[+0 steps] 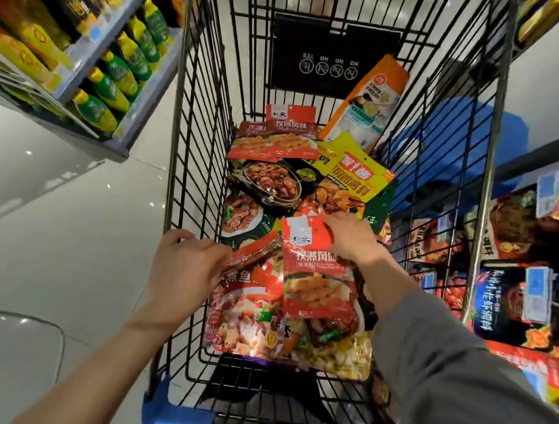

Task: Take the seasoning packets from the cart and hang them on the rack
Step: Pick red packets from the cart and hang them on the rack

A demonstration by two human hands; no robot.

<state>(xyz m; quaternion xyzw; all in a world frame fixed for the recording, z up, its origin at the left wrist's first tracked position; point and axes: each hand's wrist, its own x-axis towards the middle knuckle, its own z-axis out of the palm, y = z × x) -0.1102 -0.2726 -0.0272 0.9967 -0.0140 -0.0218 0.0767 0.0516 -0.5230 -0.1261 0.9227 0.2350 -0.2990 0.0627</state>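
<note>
A black wire shopping cart (195,159) holds several seasoning packets. My right hand (352,238) grips the top corner of a red-orange packet (316,280) with white lettering. My left hand (181,271) reaches over the cart's left wall and pinches the edge of a small red packet (252,256) next to it. Under them lies a large fish-dish packet (244,315). Further in lie two more red-orange packets (273,138), yellow packets (357,171) and a tall orange one (368,105) leaning on the far wall. The rack (532,269) of hanging packets is at the right.
Shelves with green-and-yellow bottles (115,78) stand at the upper left. Pale glossy floor (56,212) runs along the cart's left side. A blue object (447,157) sits behind the cart's right wall. The cart's blue-capped handle (178,416) is nearest me.
</note>
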